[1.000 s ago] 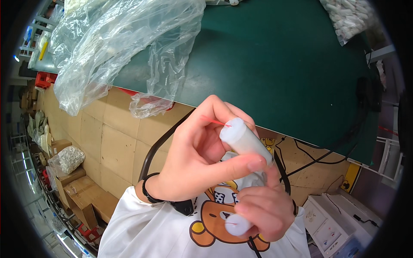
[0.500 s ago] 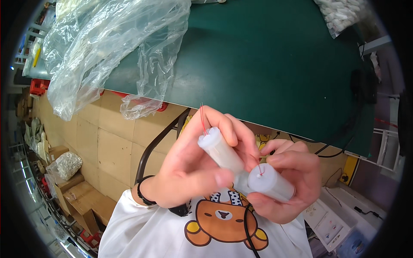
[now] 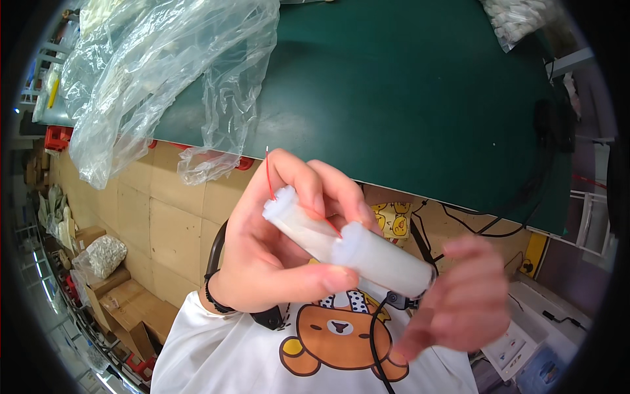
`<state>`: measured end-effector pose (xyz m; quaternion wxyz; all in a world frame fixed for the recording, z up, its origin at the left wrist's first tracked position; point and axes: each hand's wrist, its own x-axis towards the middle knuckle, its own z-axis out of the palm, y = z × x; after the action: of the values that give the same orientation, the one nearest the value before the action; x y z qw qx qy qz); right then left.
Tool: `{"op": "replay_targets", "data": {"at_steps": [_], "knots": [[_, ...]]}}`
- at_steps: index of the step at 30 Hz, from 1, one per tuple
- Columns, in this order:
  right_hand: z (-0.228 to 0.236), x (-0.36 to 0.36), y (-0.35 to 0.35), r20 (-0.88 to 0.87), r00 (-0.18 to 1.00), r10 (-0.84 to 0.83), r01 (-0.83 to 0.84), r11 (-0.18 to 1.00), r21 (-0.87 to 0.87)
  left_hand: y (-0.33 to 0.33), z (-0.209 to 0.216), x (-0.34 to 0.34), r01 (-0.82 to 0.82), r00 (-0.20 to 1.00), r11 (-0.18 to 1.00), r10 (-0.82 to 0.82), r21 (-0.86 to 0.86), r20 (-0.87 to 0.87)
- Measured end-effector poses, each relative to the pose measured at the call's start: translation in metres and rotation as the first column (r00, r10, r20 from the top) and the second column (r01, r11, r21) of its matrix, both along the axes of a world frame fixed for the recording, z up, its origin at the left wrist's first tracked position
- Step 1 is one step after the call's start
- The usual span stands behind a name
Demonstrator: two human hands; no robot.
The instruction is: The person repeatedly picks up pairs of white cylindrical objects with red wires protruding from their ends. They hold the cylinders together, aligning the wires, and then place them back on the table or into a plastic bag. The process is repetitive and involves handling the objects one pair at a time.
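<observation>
Two white, translucent cylinders lie side by side in my left hand, which is closed around them over my lap. The left cylinder has a notched white end cap, and a thin red wire stands up from it. The right cylinder slants down to the right and rests against the first one. A red strand runs between the two near their caps. Just beyond the right cylinder's lower end is my right hand, smeared by motion, so its fingers are unclear.
Ahead stands a green table, with a large clear plastic bag draped over its left edge. A bag of small white pieces sits at the far right. Cardboard boxes are on the floor at left; black cables hang below the table.
My right hand has let go of the right cylinder and drawn away to the right. Both cylinders are now together in my left hand, which has shifted slightly left.
</observation>
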<state>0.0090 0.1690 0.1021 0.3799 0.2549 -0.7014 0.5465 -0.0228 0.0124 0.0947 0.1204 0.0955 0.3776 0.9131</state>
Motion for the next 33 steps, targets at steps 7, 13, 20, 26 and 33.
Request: {"op": "replay_targets", "data": {"at_steps": [7,13,20,26,33], "knots": [[0.009,0.024,0.013,0.080,0.983,0.165,-0.181,0.932,0.313,0.001,0.007,0.002,-0.007,0.993,1.000,0.005,0.020,0.121],[0.006,0.029,0.014,0.078,0.977,0.196,-0.211,0.923,0.322,0.001,0.005,0.001,-0.053,0.995,0.998,0.054,-0.020,0.089],[0.007,0.030,0.010,0.110,0.978,0.178,-0.206,0.908,0.365,0.000,0.009,0.001,-0.046,0.996,0.999,0.047,-0.017,0.081],[0.007,0.032,0.013,0.176,0.962,0.211,-0.265,0.882,0.390,-0.004,0.010,0.000,-0.021,0.998,0.997,0.024,-0.068,0.054],[0.005,0.022,0.013,0.171,0.937,0.305,-0.346,0.874,0.341,-0.007,0.007,-0.001,-0.020,1.000,0.994,0.019,-0.105,-0.010]]}}
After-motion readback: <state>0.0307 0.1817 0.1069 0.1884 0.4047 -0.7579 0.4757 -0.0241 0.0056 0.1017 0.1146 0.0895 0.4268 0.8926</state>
